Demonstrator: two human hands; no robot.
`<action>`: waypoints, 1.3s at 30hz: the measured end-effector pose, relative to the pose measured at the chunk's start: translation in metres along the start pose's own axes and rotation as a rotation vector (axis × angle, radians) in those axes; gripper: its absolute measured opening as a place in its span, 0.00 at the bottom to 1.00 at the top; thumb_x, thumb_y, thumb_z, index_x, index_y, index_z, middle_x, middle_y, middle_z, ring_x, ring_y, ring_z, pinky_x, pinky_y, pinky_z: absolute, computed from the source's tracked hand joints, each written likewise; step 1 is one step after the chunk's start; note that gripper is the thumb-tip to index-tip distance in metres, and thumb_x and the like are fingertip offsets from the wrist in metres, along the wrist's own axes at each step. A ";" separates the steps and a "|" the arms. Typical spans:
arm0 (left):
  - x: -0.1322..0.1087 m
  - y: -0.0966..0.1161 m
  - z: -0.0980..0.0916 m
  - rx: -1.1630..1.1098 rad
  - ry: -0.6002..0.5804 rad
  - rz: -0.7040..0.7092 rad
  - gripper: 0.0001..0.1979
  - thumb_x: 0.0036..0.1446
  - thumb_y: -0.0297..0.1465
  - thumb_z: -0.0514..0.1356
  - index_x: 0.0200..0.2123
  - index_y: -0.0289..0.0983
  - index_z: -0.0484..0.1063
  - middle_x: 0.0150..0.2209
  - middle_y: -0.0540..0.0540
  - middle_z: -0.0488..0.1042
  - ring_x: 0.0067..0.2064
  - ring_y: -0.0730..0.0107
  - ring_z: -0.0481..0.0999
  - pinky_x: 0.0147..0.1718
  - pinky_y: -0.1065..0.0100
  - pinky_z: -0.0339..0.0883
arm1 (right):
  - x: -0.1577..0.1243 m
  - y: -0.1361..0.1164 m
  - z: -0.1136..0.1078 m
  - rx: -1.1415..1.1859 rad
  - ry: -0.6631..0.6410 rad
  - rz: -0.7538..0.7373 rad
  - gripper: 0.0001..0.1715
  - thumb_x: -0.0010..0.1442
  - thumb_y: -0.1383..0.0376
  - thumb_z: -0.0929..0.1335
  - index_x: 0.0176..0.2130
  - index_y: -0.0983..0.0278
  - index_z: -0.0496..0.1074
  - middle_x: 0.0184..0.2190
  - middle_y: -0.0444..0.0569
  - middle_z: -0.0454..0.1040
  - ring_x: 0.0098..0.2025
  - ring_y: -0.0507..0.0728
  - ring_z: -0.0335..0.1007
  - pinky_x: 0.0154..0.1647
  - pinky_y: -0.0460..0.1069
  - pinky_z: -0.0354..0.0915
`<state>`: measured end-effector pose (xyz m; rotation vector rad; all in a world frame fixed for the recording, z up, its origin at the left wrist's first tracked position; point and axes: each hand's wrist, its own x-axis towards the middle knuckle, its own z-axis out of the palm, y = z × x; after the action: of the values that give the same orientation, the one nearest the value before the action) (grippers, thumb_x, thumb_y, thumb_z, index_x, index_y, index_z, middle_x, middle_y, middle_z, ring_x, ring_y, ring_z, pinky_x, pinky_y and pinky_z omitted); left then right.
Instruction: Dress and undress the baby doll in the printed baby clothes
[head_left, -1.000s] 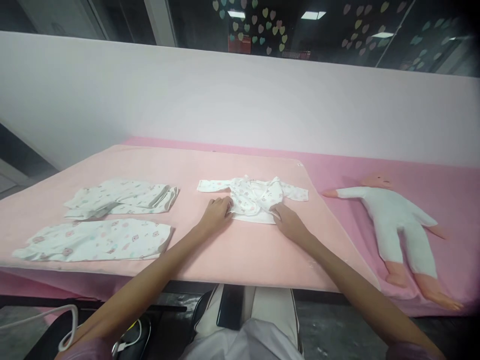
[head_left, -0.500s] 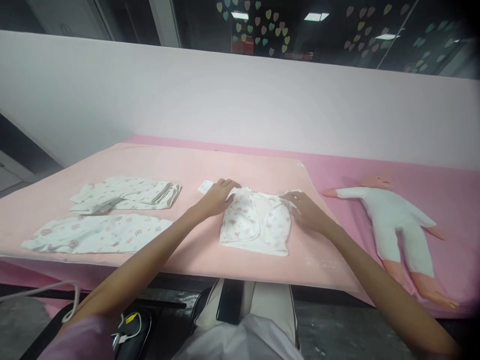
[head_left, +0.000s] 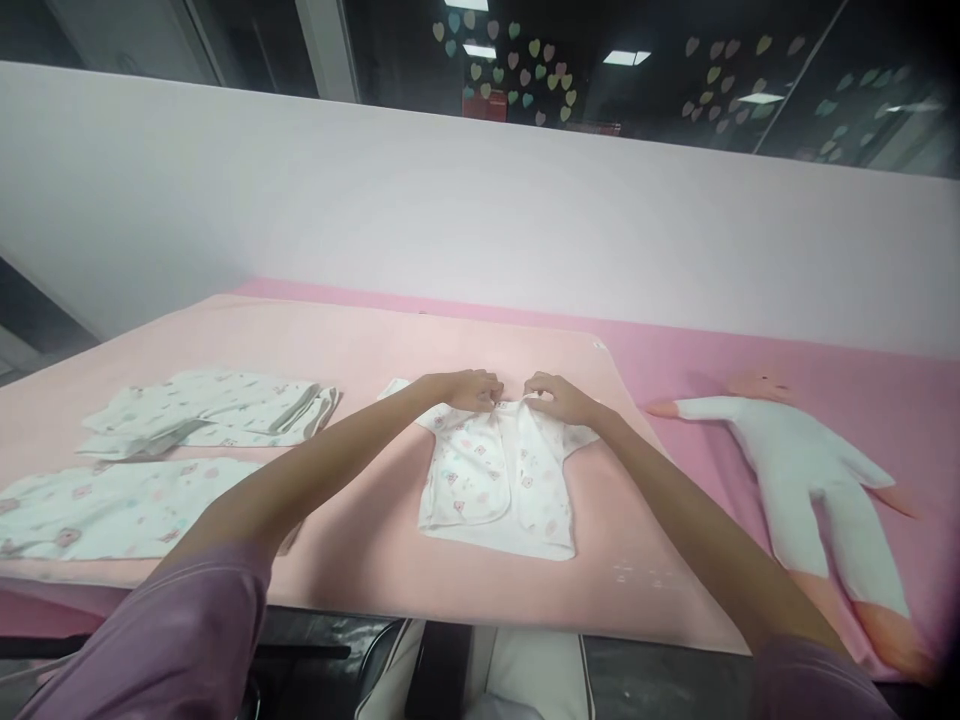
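A small white baby shirt (head_left: 469, 475) with a pastel print lies on the pink padded sheet (head_left: 360, 540), its front parted down the middle and its short sleeves spread. My left hand (head_left: 474, 389) pinches the left side of the neckline. Opposite it, my right hand (head_left: 553, 397) grips the right side of the neckline with curled fingers. Both hands rest close together at the collar. Part of a white piece of cloth (head_left: 394, 386) shows behind my left forearm.
Left of the shirt lie folded printed baby clothes (head_left: 247, 405) and another printed garment (head_left: 112, 510) laid flat. A baby doll in a white suit (head_left: 795, 460) lies on the right. Behind the table rises a white wall (head_left: 480, 220). A dark phone (head_left: 439, 670) rests on my lap.
My hands have moved inward from the shirt's shoulders to its neckline. The shirt's sleeves now show spread out at both sides. The camera view has shifted slightly.
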<state>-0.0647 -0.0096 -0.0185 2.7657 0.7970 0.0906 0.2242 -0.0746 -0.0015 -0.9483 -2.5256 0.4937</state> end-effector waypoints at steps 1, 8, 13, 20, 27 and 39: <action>-0.001 -0.004 -0.002 0.034 0.002 -0.001 0.13 0.59 0.36 0.66 0.47 0.44 0.80 0.47 0.43 0.80 0.48 0.53 0.78 0.48 0.61 0.67 | 0.003 0.003 0.003 -0.043 -0.023 0.028 0.15 0.73 0.58 0.65 0.34 0.60 0.71 0.35 0.47 0.75 0.40 0.59 0.69 0.47 0.53 0.66; -0.001 0.002 -0.006 0.339 0.096 -0.039 0.10 0.61 0.32 0.65 0.46 0.40 0.78 0.47 0.34 0.78 0.51 0.45 0.76 0.52 0.52 0.64 | 0.012 0.019 0.015 -0.408 -0.018 0.162 0.10 0.75 0.57 0.69 0.46 0.60 0.77 0.39 0.54 0.78 0.45 0.65 0.72 0.50 0.56 0.63; -0.011 0.032 0.007 0.300 0.303 -0.157 0.09 0.68 0.28 0.59 0.49 0.38 0.74 0.52 0.33 0.76 0.54 0.44 0.74 0.51 0.50 0.65 | -0.020 -0.040 0.043 -0.473 0.193 0.203 0.11 0.71 0.64 0.71 0.52 0.64 0.75 0.54 0.62 0.76 0.55 0.71 0.69 0.54 0.62 0.64; -0.040 0.065 0.051 0.044 0.282 -0.184 0.18 0.74 0.40 0.58 0.61 0.39 0.71 0.63 0.35 0.73 0.64 0.44 0.71 0.62 0.45 0.66 | -0.102 -0.137 0.079 -0.218 -0.009 0.114 0.14 0.68 0.60 0.73 0.50 0.60 0.70 0.47 0.54 0.76 0.48 0.65 0.71 0.48 0.58 0.65; -0.053 0.085 0.076 0.057 0.315 -0.199 0.27 0.78 0.41 0.51 0.74 0.41 0.60 0.78 0.35 0.55 0.76 0.40 0.56 0.73 0.37 0.52 | -0.149 -0.130 0.078 -0.182 -0.067 0.282 0.17 0.69 0.69 0.68 0.56 0.60 0.68 0.44 0.50 0.78 0.41 0.62 0.73 0.42 0.56 0.64; -0.154 0.178 0.085 0.149 0.325 -0.143 0.08 0.73 0.39 0.62 0.47 0.41 0.70 0.48 0.39 0.75 0.48 0.48 0.73 0.51 0.49 0.66 | -0.126 -0.134 0.095 -0.555 0.064 0.086 0.10 0.77 0.69 0.64 0.47 0.60 0.75 0.45 0.56 0.78 0.48 0.68 0.70 0.46 0.61 0.64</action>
<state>-0.0922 -0.2564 -0.0513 2.8606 1.1212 0.4822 0.1936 -0.2723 -0.0522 -1.2388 -2.6163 -0.2336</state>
